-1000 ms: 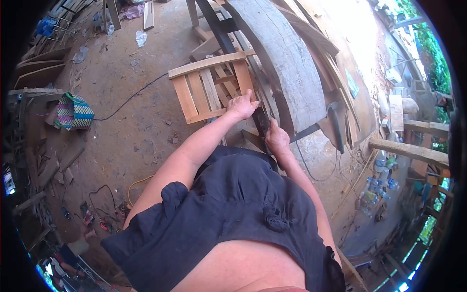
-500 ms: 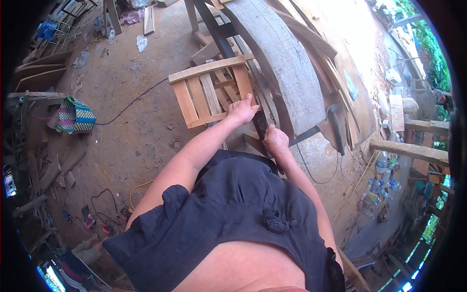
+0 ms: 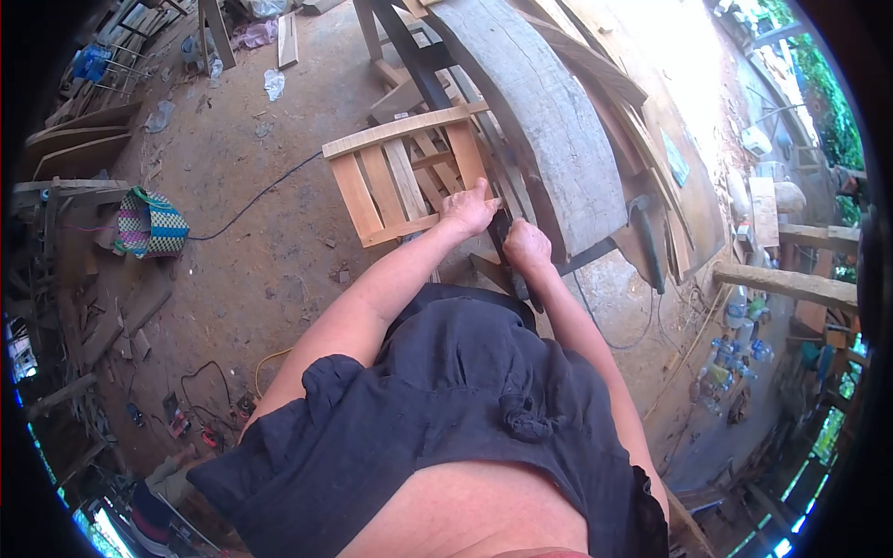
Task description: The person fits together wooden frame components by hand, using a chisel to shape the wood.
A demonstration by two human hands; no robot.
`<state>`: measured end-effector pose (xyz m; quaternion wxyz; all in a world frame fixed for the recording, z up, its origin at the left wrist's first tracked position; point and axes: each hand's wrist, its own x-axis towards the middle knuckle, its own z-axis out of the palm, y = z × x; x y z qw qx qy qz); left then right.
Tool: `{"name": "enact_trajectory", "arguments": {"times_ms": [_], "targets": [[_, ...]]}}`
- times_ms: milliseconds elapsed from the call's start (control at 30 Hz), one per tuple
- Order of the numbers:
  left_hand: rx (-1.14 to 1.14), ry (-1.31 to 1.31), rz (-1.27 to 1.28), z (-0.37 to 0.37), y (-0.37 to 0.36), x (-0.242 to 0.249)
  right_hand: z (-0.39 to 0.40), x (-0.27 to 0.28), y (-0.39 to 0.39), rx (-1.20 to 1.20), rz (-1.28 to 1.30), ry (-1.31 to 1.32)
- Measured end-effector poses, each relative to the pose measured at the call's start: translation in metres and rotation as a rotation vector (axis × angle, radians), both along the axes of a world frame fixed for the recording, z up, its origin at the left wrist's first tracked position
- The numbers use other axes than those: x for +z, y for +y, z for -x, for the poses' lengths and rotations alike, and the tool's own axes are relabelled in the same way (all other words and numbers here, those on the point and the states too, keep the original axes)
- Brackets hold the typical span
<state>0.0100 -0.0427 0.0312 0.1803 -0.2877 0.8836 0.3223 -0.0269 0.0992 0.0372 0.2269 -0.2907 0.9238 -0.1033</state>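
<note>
To work that joint cleanly, I judged the frame had to be pinned hard so the tool could not skid. My right hand (image 3: 526,247) was curled shut around a dark tool (image 3: 502,234); what kind it was I could not tell, with my fist covering most of it. Just beyond, my left hand (image 3: 468,210) lay spread, fingers loosely bent, pressing the near rail of the slatted wooden frame (image 3: 395,172). The frame leaned against the heavy grey plank (image 3: 549,130) behind it.

Head-worn view, steeply downward, close
</note>
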Motion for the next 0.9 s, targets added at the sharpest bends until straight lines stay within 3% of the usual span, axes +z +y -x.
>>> {"name": "enact_trajectory", "arguments": {"times_ms": [367,567,700,900], "targets": [[-0.004,-0.029,-0.031,0.003,0.0,0.0,-0.028,0.023,0.043,-0.054,-0.108,-0.064],[-0.033,-0.003,0.008,0.007,-0.003,-0.003,-0.01,0.016,0.015,-0.049,-0.026,-0.025],[-0.035,0.153,0.062,0.003,-0.002,-0.019,-0.002,0.003,0.013,-0.07,0.02,-0.003],[-0.021,0.069,0.056,0.005,-0.001,-0.008,-0.024,0.021,0.052,-0.067,0.014,-0.033]]}}
